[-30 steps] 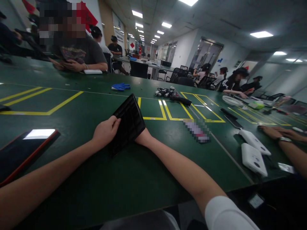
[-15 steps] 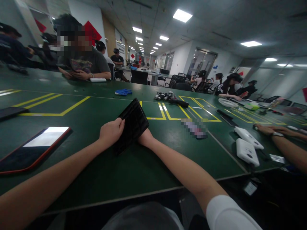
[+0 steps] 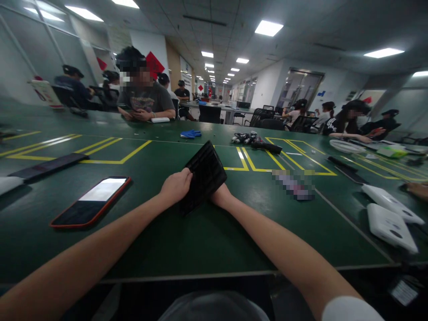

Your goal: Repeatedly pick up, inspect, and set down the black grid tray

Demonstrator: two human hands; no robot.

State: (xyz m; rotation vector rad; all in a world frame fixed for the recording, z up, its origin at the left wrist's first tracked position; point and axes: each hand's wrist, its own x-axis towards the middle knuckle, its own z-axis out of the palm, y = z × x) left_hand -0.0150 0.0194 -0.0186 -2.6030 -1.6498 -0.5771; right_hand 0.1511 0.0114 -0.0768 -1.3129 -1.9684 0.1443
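A black quilted wallet (image 3: pixel 205 176) is held tilted above the green table, in the middle of the view. My left hand (image 3: pixel 177 183) grips its left edge, thumb on the near face. At the lower right edge, my right hand (image 3: pixel 221 195) holds it from behind, and most of those fingers are hidden by the wallet. To the left lies a phone (image 3: pixel 92 203) with an orange-red rim, partly reflecting light. A blurred-out flat item (image 3: pixel 296 185) rests on the table to the right.
The green table (image 3: pixel 154 258) carries yellow tape lines. Farther back lie a blue glove (image 3: pixel 191 133) and bundled cables (image 3: pixel 245 137). White devices (image 3: pixel 391 227) sit at the right, and a long dark case (image 3: pixel 50 166) at the left. A person (image 3: pixel 145 100) sits across the table.
The view has turned left, so everything appears shifted right, and a white object has come into view at the left edge. Both hands keep hold of the wallet in much the same pose.
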